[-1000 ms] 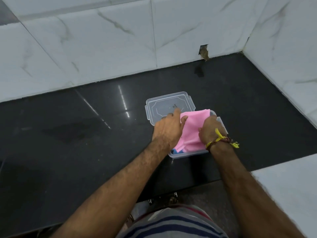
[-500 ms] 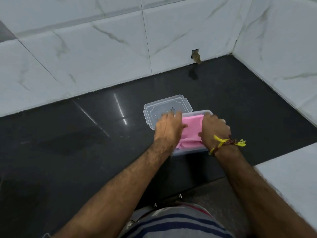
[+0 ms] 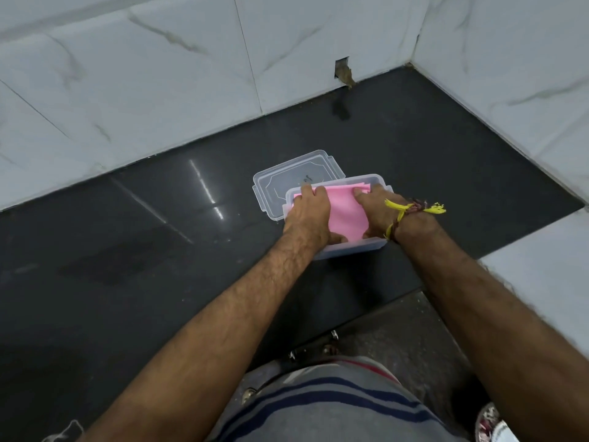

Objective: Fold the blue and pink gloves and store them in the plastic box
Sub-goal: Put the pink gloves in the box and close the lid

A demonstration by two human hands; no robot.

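Both hands on pink glove, seemingly flat, inside plastic box

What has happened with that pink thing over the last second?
The pink glove, which stuck up above the plastic box a second ago, has been pushed down flat inside it. The left hand and right hand have stayed on its two sides, now pressing lower. The lid still lies behind the box, and the box has not shifted.

Blue glove hidden under pink glove and hands.
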